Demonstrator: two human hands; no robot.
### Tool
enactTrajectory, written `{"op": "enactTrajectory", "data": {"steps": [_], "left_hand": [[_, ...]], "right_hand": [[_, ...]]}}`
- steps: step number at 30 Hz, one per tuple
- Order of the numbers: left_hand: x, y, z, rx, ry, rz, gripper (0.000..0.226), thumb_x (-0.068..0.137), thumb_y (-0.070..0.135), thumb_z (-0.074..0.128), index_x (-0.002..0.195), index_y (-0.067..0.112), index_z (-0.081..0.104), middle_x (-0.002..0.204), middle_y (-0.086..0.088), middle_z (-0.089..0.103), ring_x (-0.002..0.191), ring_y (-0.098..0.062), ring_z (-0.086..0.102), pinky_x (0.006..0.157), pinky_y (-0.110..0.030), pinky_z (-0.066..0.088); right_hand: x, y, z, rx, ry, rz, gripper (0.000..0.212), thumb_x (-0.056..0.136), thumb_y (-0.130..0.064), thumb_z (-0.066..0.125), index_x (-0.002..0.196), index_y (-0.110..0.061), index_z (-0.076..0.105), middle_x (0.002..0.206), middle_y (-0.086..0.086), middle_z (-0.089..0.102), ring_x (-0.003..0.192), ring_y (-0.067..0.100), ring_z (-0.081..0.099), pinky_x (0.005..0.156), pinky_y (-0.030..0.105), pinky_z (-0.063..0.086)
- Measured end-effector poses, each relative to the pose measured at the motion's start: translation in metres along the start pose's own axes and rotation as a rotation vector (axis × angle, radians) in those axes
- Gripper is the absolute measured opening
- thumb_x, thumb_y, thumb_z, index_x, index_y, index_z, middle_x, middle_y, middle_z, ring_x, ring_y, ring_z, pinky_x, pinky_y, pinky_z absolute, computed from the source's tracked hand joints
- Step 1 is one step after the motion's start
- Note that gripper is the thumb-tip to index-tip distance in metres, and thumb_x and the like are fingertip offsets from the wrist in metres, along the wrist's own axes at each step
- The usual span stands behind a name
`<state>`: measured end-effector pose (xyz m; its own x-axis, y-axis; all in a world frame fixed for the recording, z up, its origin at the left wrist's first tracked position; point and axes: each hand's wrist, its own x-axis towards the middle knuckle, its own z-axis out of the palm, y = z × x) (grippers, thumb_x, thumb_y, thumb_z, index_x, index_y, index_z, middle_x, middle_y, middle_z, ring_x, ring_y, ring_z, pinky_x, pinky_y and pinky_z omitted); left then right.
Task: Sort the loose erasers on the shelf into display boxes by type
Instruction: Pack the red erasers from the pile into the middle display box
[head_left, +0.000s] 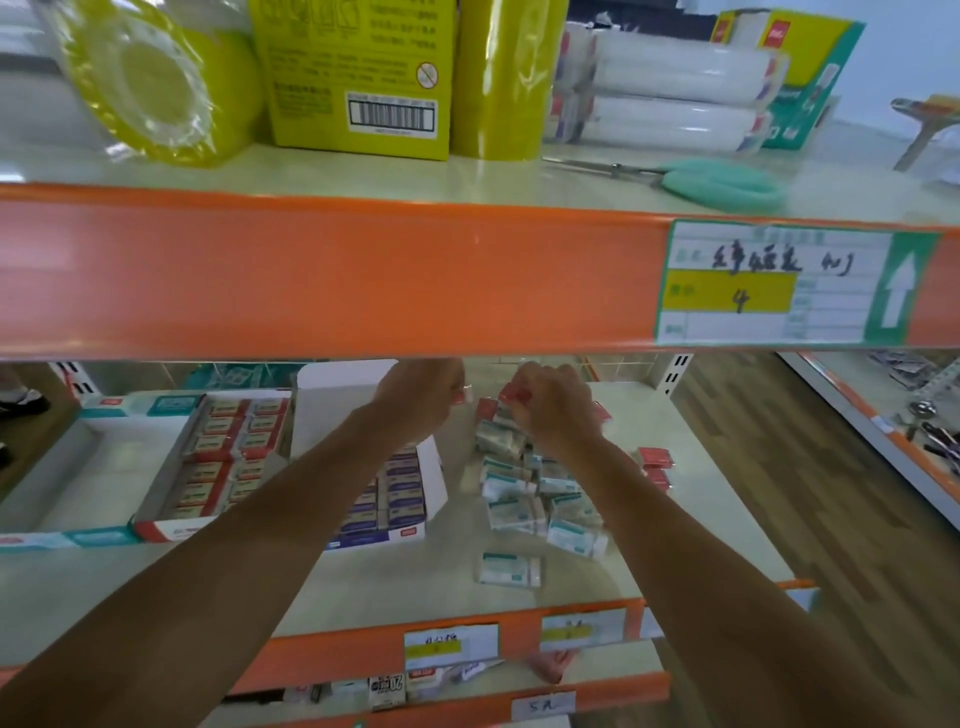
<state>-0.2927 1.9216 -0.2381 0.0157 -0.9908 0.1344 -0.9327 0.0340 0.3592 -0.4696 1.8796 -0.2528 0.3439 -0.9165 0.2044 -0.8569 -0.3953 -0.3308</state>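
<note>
Upper shelf (363, 171), as we count from 10 to 2 o'clock:
- one shrink-wrapped yellow tape roll (156, 88), tilted
- one yellow carton (358, 73) with a barcode
- one upright yellow roll (506, 78)
- stacked white wrapped rolls (675, 98)
- one teal-and-yellow box (815, 62) behind them

Teal-handled scissors (722, 184) lie flat at 1 o'clock. A handwritten price label (779, 288), marked 4, sits at 3 o'clock on the orange rail (311, 275).

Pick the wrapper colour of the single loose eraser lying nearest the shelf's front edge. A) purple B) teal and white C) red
B: the lone eraser nearest the front edge of the shelf wears a teal-and-white wrapper; the red ones lie farther back.
</note>
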Motion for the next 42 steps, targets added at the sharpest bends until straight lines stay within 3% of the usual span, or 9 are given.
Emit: {"op": "enactTrajectory", "data": {"steps": [5,10,16,18,25,28,30,35,42], "left_hand": [[-0.017,-0.005,-0.022,-0.257,-0.021,-0.059,0.021,0.091,0.022,0.061,0.109,0.012,0.064,0.098,-0.005,0.064,0.084,-0.019,0.059,0.069,-0.025,0.043],[-0.043,-0.021,-0.036,-0.433,-0.018,-0.108,0.020,0.090,0.022,0.063,0.109,0.017,0.064,0.094,-0.003,0.064,0.072,-0.009,0.056,0.058,-0.019,0.041],[-0.072,-0.048,-0.055,-0.557,-0.002,-0.256,0.026,0.089,0.021,0.063,0.113,0.011,0.065,0.095,-0.002,0.066,0.077,-0.016,0.063,0.066,-0.026,0.055],[-0.080,-0.060,-0.061,-0.607,0.005,-0.322,0.024,0.089,0.021,0.064,0.108,0.008,0.067,0.085,-0.001,0.065,0.071,-0.012,0.061,0.058,-0.017,0.052],[-0.110,-0.098,-0.085,-0.767,-0.024,-0.408,0.021,0.084,0.024,0.068,0.100,0.011,0.064,0.092,-0.007,0.071,0.082,-0.018,0.066,0.062,-0.022,0.053],[-0.120,-0.110,-0.095,-0.746,-0.058,-0.414,0.018,0.083,0.020,0.069,0.097,0.014,0.059,0.088,-0.003,0.070,0.075,-0.014,0.067,0.051,-0.016,0.048],[-0.126,-0.121,-0.100,-0.700,-0.062,-0.409,0.019,0.081,0.022,0.071,0.094,0.015,0.058,0.082,0.002,0.068,0.067,-0.009,0.066,0.046,-0.014,0.045],[-0.136,-0.148,-0.105,-0.518,-0.065,-0.324,0.018,0.080,0.026,0.074,0.085,0.019,0.058,0.084,0.003,0.068,0.076,-0.015,0.067,0.064,-0.025,0.052],[-0.145,-0.164,-0.112,-0.421,0.015,-0.220,0.034,0.073,0.017,0.079,0.093,0.020,0.052,0.090,0.006,0.060,0.082,-0.013,0.060,0.069,-0.023,0.052]], "right_hand": [[-0.006,-0.016,0.001,0.130,0.045,-0.078,0.035,0.087,-0.030,0.063,0.119,-0.016,0.061,0.099,0.007,0.068,0.098,0.026,0.055,0.085,0.040,0.047],[-0.018,-0.044,-0.001,0.248,0.013,-0.175,0.038,0.086,-0.027,0.067,0.123,-0.019,0.062,0.094,0.003,0.067,0.078,0.012,0.057,0.072,0.025,0.044],[-0.024,-0.088,0.011,0.331,-0.001,-0.188,0.034,0.090,-0.036,0.061,0.123,-0.029,0.062,0.096,-0.002,0.064,0.076,0.008,0.062,0.063,0.017,0.043],[-0.026,-0.103,0.010,0.409,0.003,-0.177,0.033,0.090,-0.031,0.060,0.123,-0.027,0.062,0.096,-0.002,0.062,0.079,0.008,0.061,0.066,0.019,0.043],[-0.031,-0.150,0.015,0.687,-0.074,-0.103,0.018,0.082,-0.014,0.069,0.093,-0.021,0.057,0.088,0.000,0.063,0.088,0.015,0.067,0.070,0.029,0.051],[-0.032,-0.167,0.024,0.665,-0.086,-0.102,0.021,0.080,-0.011,0.072,0.087,-0.022,0.056,0.092,-0.004,0.065,0.088,0.007,0.065,0.062,0.012,0.045],[-0.032,-0.177,0.029,0.663,-0.084,-0.099,0.023,0.080,-0.011,0.073,0.082,-0.027,0.056,0.095,-0.007,0.066,0.089,0.005,0.065,0.064,0.011,0.046],[-0.032,-0.196,0.041,0.658,-0.099,-0.121,0.016,0.081,-0.010,0.072,0.086,-0.019,0.060,0.103,-0.008,0.066,0.096,0.006,0.063,0.081,0.022,0.053],[-0.033,-0.217,0.053,0.631,-0.117,-0.076,0.014,0.081,-0.014,0.074,0.089,-0.017,0.062,0.101,-0.006,0.066,0.092,0.009,0.064,0.072,0.013,0.050]]}}
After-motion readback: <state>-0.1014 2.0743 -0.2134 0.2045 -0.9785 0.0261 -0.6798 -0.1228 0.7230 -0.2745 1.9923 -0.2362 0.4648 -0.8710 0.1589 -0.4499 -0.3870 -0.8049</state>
